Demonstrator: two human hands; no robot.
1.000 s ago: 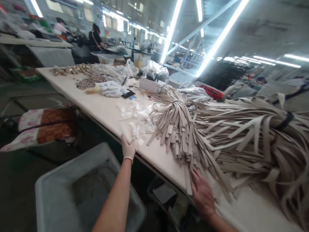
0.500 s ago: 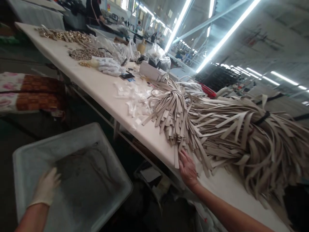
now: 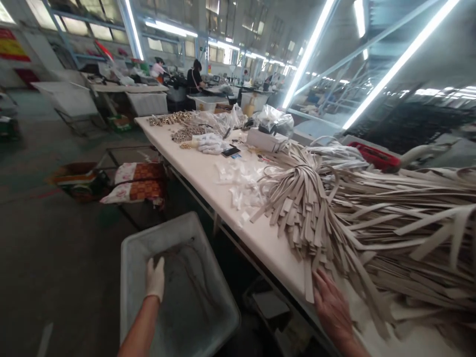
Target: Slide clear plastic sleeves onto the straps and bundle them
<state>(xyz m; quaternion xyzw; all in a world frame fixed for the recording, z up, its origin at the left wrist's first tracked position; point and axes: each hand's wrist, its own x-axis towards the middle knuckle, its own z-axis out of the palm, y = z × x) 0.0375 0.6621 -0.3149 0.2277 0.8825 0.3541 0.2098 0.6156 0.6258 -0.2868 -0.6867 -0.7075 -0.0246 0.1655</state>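
My left hand [image 3: 154, 278], in a pale glove, is over the grey plastic bin [image 3: 180, 342], near its left wall, with thumb and fingers apart and nothing seen in it. Dark thin strands lie on the bin's floor. My bare right hand [image 3: 332, 303] is at the table's front edge, touching the hanging ends of a bundle of beige straps [image 3: 303, 198]. Its fingers are stretched out and lie against the straps. A larger heap of straps [image 3: 416, 233] spreads to the right on the table [image 3: 208, 183].
Farther along the table are small plastic bags [image 3: 243, 186], a phone [image 3: 231, 151], white gloves [image 3: 210, 143], metal parts [image 3: 174, 118] and a white box [image 3: 265, 140]. A cushioned stool [image 3: 136, 181] stands left of the table. People sit at benches behind.
The view has swung left, so table and bin appear farther right. My left hand has turned more upright over the bin. My right hand remains by the strap ends.
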